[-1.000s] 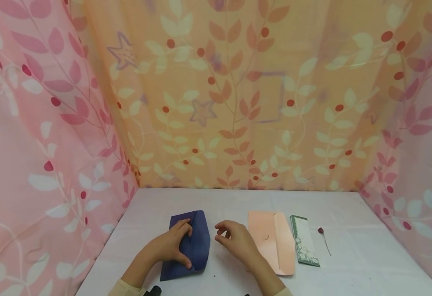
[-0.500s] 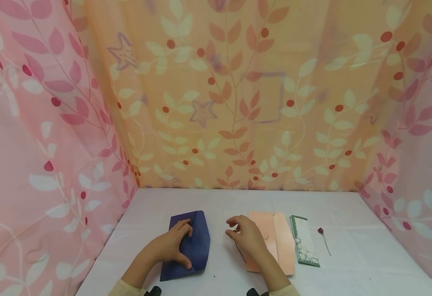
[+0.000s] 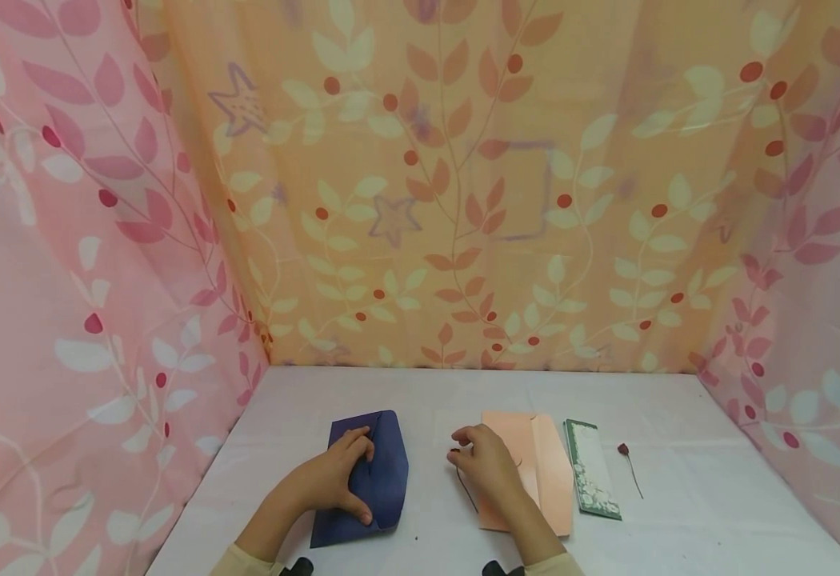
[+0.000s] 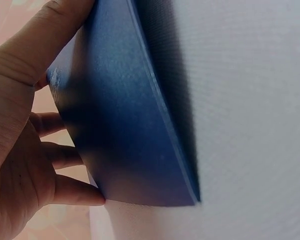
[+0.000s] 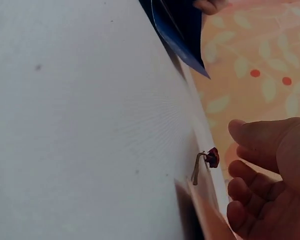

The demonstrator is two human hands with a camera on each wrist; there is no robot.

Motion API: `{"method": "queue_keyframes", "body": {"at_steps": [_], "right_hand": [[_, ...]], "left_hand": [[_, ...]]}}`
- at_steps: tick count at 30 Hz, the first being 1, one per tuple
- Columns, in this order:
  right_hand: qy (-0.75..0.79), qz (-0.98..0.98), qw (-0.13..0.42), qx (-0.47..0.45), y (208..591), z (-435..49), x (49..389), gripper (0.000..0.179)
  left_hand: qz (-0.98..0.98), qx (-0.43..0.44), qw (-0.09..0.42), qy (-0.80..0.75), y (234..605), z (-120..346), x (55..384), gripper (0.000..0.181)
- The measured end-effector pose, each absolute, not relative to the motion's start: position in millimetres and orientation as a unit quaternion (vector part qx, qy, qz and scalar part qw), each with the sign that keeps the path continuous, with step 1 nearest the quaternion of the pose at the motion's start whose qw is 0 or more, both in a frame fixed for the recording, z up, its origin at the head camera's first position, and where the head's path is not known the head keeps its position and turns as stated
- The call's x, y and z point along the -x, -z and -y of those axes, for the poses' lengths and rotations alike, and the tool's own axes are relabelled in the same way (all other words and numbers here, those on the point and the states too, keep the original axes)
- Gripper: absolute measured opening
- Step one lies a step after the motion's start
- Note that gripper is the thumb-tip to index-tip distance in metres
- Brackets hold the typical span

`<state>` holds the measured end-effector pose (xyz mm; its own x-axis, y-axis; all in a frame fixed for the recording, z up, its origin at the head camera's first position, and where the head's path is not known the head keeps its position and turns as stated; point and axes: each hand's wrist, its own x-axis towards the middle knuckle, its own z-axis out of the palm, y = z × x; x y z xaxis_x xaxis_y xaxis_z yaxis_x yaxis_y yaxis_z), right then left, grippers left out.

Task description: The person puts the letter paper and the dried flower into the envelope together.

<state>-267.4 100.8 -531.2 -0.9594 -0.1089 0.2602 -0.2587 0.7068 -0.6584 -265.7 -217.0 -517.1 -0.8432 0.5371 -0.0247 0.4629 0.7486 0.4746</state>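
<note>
Light, brittle, best taken gently

Nearest, between thumb and bent fingers of the left hand [image 3: 322,482], gripped: the blue envelope [image 3: 389,480], thin, probably quick to crease. Alongside, the right hand [image 3: 490,468], fingers loosely curled, apparently pinching nothing. Just beside those fingertips, left of the peach envelope [image 3: 554,480]: a dark-red, dried-looking flower [image 5: 213,158]. Probably near weightless, likely crumbly; best pinched by the stem [image 5: 196,170]. Beyond, a leafy curtain [image 3: 456,200].
</note>
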Motion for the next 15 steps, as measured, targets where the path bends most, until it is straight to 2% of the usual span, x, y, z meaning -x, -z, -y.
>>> {"method": "queue_keyframes", "body": {"at_steps": [15], "right_hand": [[-0.371,0.919,0.097,-0.087,544.8,-101.7,269.0,0.024]], "left_hand": [[-0.933,-0.263,0.089,-0.231,517.3,216.6,265.8,0.083]]}}
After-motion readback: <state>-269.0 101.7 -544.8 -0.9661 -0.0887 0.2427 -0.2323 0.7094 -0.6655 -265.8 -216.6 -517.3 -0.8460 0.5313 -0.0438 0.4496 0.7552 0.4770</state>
